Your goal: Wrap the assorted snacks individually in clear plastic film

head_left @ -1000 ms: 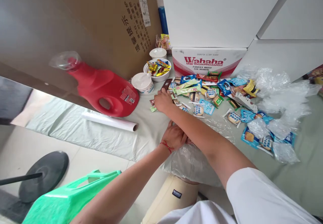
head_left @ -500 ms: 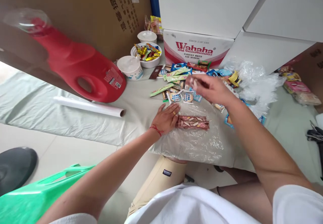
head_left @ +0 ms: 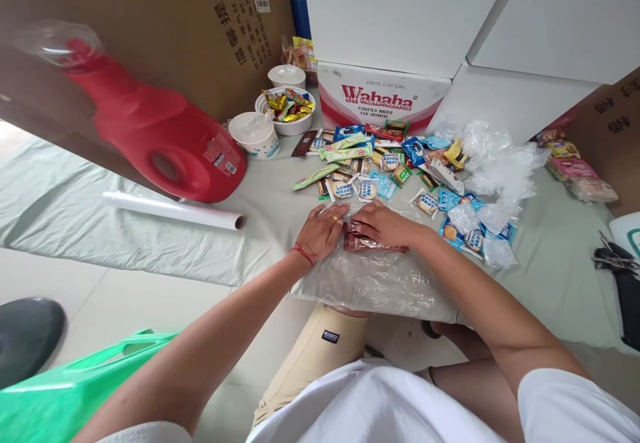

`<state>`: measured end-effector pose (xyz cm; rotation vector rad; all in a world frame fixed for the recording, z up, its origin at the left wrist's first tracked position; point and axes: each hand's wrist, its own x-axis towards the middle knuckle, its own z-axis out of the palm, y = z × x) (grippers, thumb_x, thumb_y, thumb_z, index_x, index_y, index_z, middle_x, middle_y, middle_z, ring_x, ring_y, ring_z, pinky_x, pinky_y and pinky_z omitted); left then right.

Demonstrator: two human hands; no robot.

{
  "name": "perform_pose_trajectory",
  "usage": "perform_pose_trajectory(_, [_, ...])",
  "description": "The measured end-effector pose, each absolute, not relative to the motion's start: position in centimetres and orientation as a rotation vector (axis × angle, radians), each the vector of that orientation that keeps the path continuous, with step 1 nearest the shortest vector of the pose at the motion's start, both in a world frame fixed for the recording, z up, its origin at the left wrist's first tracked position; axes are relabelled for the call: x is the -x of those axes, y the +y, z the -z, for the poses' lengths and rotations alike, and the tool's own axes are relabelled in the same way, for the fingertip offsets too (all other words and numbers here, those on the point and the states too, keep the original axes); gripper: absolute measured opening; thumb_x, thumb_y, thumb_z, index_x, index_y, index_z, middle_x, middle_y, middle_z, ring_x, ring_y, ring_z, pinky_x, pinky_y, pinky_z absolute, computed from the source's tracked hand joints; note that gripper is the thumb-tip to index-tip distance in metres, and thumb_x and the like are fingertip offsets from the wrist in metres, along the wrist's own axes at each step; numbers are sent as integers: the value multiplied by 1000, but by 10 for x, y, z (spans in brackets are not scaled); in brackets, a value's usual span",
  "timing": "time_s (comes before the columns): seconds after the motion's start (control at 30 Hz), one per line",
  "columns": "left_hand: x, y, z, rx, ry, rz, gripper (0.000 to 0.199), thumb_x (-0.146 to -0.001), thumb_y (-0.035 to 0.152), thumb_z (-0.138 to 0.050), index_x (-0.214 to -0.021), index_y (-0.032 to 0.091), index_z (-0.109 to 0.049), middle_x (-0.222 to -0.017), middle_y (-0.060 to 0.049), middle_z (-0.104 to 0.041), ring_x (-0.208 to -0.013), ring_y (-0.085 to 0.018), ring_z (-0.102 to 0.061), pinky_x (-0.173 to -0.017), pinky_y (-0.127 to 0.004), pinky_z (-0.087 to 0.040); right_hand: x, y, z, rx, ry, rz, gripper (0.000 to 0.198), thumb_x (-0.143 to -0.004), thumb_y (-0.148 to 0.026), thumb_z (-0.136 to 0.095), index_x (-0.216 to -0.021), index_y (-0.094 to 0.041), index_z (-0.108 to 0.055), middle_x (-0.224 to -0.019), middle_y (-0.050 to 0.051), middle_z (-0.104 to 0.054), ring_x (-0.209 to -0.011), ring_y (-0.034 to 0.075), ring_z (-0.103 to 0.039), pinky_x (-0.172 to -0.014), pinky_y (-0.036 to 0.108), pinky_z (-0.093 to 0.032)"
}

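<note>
Right grip (head_left: 384, 224), down from snack pile (head_left: 346, 154) onto brown packets (head_left: 374, 243), cannot tell if clamped, left hand (head_left: 321, 231) flat beside them.

It looks like an indoor storage or packing corner; whether it belongs to a home, an office or a shop's back room cannot be told. A large brown carton (head_left: 180, 30) with printed Chinese characters stands at eleven o'clock, and a second carton (head_left: 623, 130) between two and three. At one o'clock a "Wahaha" purified-water box (head_left: 383, 100) sits under plain white panels (head_left: 385, 16), boxes or cabinet fronts. A pale cloth (head_left: 555, 250) covers the worktop, which bears loose wrapped snacks (head_left: 385, 156), a red jug (head_left: 170, 140) at ten and a white roll (head_left: 173, 210) at nine. Pale tiles (head_left: 125, 290) floor eight o'clock.
</note>
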<state>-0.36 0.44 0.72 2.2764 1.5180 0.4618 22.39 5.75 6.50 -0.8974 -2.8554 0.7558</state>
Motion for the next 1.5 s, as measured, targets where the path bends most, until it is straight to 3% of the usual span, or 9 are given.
perform_pose_trajectory(0.17, [3,4,-7,-2306,1511,-492,56,-107,31,-25,-156,19,-50,-161,-11,-55,-151,-22,-48,-129,-49,-26,-239,47,-57,902,-2693,-787,36,-107,-28,-45,-130,-14,-69,-127,16,-70,-118,27,-60,-106,42,-45])
perform_pose_trajectory(0.4, [7,8,0,-2308,1563,-741,54,-102,35,-42,-153,18,-50,-168,-14,-44,-157,-29,-38,-127,-50,-32,-252,81,-51,1594,-2560,-303,54,-97,-29,-60,-147,-9,-57,-132,22,-67,-119,36,-56,-105,47,-44])
perform_pose_trajectory(0.47, [6,8,2,-2255,1655,-794,60,-99,35,-48,-155,15,-46,-166,-18,-44,-154,-31,-40,-126,-50,-34,-255,85,-48,1719,-2571,-328,58,-91,-31,-69,-145,-11,-60,-122,19,-72,-114,35,-58,-98,43,-46])
perform_pose_trajectory(0.57, [3,8,2,-2126,1848,-811,63,-95,37,-54,-154,14,-47,-156,-20,-52,-143,-37,-49,-118,-54,-41,-262,85,-45,1790,-2479,-523,40,-88,-31,-70,-125,-15,-72,-92,10,-74,-96,29,-62,-82,35,-46])
perform_pose_trajectory(0.73, [2,13,-3,-1957,1941,-787,32,-90,39,-60,-112,20,-73,-120,-15,-69,-121,-38,-58,-106,-57,-47,-280,87,-47,1669,-2239,-907,27,-83,-38,-67,-94,-16,-77,-67,-1,-61,-64,16,-51,-64,28,-36])
perform_pose_trajectory(0.87, [11,19,-4,-1779,1743,-954,17,-88,35,-58,-84,21,-69,-100,-9,-71,-106,-29,-63,-101,-47,-50,-290,82,-57,1513,-2287,-807,28,-83,-39,-67,-96,-17,-79,-74,1,-66,-76,19,-56,-74,30,-42])
perform_pose_trajectory(1.07, [31,12,-7,-1589,1403,-1063,17,-88,37,-59,-94,21,-64,-89,-2,-69,-79,-17,-62,-76,-30,-54,-299,54,-81,1380,-2513,-397,19,-91,-25,-63,-99,-18,-79,-89,10,-70,-94,27,-59,-88,38,-44])
perform_pose_trajectory(1.3, [49,-13,-28,-2287,1213,-737,45,-99,25,-42,-138,26,-65,-103,-5,-67,-87,-19,-66,-83,-31,-55,-309,-3,-83,1418,-2719,10,28,-101,-21,-50,-103,-19,-78,-96,15,-67,-103,32,-52,-85,43,-36])
perform_pose_trajectory(1.5, [52,-39,-23,-2714,988,-405,42,-96,14,-42,-119,27,-75,-97,-8,-67,-77,-20,-62,-76,-35,-53,-318,-34,-54,1365,-2753,-80,37,-106,-23,-44,-128,-19,-73,-102,15,-69,-104,31,-52,-89,46,-41])
